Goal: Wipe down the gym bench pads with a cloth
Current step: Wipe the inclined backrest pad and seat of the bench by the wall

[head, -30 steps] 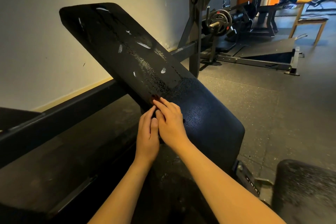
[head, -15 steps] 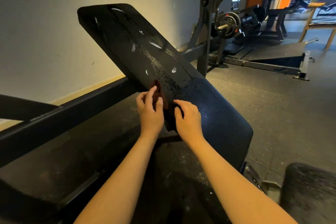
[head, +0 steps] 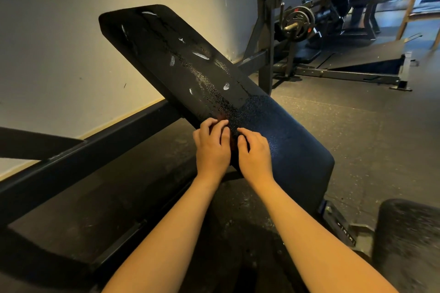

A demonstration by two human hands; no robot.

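The inclined black back pad (head: 190, 59) of the bench rises to the upper left, its cover worn with several white tears. Both my hands are at its lower left edge, side by side. My left hand (head: 212, 147) has its fingers curled over the edge. My right hand (head: 256, 157) lies curled on the pad's face beside it. Between them shows a dark reddish cloth (head: 232, 144), mostly hidden by the fingers of both hands that grip it. The black seat pad (head: 409, 240) is at the lower right.
A black steel frame beam (head: 95, 147) runs along the wall at left. Behind the pad stands a rack upright (head: 265, 31) with a barbell and weight plate (head: 297, 22). A low black ramp (head: 371, 57) lies on the rubber floor at the back right.
My hands parted and came back together, shifting slightly up along the pad's left edge. Their fingers, straighter before, are now curled. The view has swung to the left.
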